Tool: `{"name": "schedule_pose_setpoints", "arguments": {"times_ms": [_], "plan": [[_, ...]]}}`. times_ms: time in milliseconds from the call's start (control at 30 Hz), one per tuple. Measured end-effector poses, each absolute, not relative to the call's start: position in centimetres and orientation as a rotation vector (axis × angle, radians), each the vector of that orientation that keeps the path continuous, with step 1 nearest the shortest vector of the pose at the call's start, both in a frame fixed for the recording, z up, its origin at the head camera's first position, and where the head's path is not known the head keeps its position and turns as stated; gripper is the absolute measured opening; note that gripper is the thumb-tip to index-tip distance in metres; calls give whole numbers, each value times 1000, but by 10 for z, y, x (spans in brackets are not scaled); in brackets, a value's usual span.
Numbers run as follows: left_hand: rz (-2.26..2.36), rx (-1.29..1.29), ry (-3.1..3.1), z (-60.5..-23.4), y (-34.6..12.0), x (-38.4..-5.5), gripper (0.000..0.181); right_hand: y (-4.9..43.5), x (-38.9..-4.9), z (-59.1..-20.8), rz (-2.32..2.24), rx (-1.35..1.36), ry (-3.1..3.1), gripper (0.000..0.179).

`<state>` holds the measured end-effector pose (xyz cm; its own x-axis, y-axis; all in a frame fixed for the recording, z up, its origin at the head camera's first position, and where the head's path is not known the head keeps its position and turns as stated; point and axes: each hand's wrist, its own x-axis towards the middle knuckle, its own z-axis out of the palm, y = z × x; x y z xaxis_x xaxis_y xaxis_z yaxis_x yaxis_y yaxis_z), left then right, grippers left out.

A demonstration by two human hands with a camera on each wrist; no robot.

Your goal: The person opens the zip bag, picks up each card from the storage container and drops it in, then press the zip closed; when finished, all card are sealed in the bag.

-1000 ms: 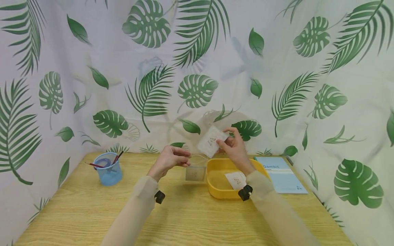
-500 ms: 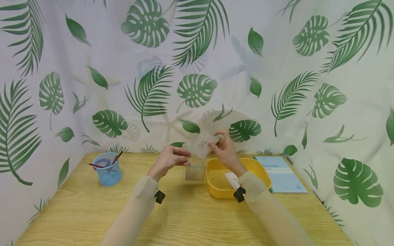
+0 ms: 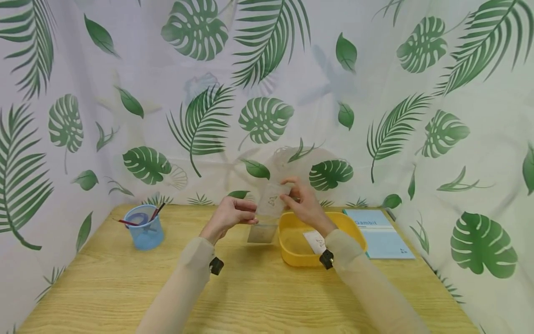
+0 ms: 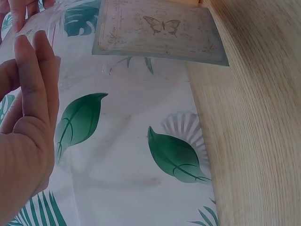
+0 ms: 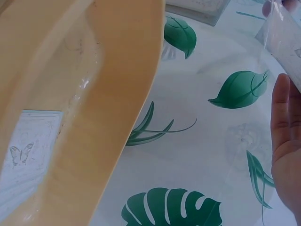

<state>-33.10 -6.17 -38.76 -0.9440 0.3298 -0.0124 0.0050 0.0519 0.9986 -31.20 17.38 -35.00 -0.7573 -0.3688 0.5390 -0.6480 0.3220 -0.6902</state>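
Observation:
My left hand holds a see-through plastic bag by its top, with thumb below and fingers above. Low in the bag hangs a greyish card; the left wrist view shows a butterfly printed on this card. My right hand pinches a white square packet with a butterfly on it by its right edge. The packet stands tilted over the bag's mouth, its lower edge near my left fingertips. In the right wrist view the packet shows glossy clear film.
Beneath my right forearm stands a yellow plastic basket holding another white butterfly packet. A light-blue notebook lies to its right. At the left is a blue mesh cup with pencils and a tape roll. A leaf-patterned curtain hangs behind the table.
My right hand has carried the packet left and slightly down, over the bag's mouth, and turned it more upright. The left hand has stayed nearly in place with the bag.

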Motion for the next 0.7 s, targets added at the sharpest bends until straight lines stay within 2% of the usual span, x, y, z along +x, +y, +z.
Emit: {"name": "schedule_pose_setpoints", "arguments": {"times_ms": [533,700], "plan": [[1984,305,2107,-382,-60,-330,35,172,-339,-374,1373,855,-2484,35],[1989,295,2109,-384,-59,-331,36,172,-340,-377,1280,929,-2537,31]]}}
